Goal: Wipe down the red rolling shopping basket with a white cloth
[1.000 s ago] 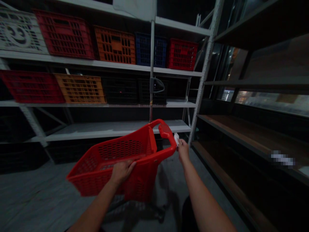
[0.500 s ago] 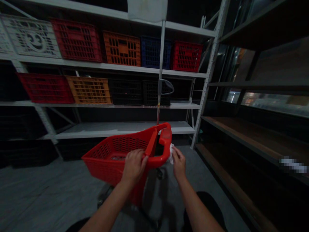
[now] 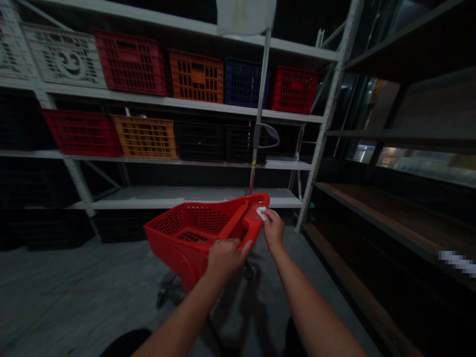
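Observation:
A small red shopping cart (image 3: 174, 260) stands on the floor in front of me, with a thin pole (image 3: 262, 84) rising from its handle side. My left hand (image 3: 225, 258) grips the near corner of the cart's handle, its fingers over the rim and its thumb along the bar. In my right hand (image 3: 274, 229) a crumpled white tissue or cloth (image 3: 262, 213) is pinched between the fingertips. It touches the flat panel on the handle's right side. The undersides of the fingers are hidden.
Behind the cart runs a white metal rack (image 3: 201, 197) holding a red crate (image 3: 130, 63), an orange crate (image 3: 197, 74), a blue crate (image 3: 243, 83) and several others. Dark wooden shelves (image 3: 390, 203) line the right side. Grey concrete floor (image 3: 82, 297) lies to the left.
My right hand has moved the white tissue or cloth from the handle's outer edge up onto its panel. The cart has shifted and turned slightly right, my left hand staying on it.

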{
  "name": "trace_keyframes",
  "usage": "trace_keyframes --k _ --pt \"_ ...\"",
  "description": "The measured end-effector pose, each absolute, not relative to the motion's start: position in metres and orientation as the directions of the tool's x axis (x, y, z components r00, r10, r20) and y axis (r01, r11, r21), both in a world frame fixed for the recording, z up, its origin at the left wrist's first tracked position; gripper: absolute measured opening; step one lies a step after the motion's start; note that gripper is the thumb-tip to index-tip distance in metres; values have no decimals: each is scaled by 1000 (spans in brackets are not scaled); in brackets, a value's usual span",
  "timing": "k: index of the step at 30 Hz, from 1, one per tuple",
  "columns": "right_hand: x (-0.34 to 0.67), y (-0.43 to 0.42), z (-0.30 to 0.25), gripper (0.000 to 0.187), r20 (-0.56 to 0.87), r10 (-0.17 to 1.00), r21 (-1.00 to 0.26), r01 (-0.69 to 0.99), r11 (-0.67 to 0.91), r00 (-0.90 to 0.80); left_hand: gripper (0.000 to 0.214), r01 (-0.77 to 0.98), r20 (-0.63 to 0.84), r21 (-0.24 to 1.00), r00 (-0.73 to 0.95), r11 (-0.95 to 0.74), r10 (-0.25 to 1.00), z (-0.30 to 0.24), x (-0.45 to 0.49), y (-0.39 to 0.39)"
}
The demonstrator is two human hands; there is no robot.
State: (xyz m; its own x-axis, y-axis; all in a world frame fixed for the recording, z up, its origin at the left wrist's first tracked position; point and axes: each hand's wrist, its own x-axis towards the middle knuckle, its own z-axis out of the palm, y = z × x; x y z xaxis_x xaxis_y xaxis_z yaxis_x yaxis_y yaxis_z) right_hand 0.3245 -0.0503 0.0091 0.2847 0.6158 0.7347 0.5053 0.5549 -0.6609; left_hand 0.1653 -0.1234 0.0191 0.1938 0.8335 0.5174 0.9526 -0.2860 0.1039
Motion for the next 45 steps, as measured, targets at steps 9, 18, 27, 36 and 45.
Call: trace_keyframes --k 9,18,27,36,45 --pt "332 -49 43 27 634 627 -317 587 745 -453 58 945 525 102 214 -310 824 21 171 -129" --pt "336 26 76 28 423 735 -132 766 629 -531 63 940 495 147 200 -308 846 21 175 -132" --pt "318 28 99 22 153 747 -304 689 658 -647 58 927 493 192 193 -323 848 17 159 -134" --pt "270 38 97 23 -126 799 -283 793 539 -588 58 926 488 202 187 -319 853 17 157 -132" --pt "283 -25 100 17 -18 447 -100 446 889 -894 58 929 477 187 199 -320 856 16 145 -127"
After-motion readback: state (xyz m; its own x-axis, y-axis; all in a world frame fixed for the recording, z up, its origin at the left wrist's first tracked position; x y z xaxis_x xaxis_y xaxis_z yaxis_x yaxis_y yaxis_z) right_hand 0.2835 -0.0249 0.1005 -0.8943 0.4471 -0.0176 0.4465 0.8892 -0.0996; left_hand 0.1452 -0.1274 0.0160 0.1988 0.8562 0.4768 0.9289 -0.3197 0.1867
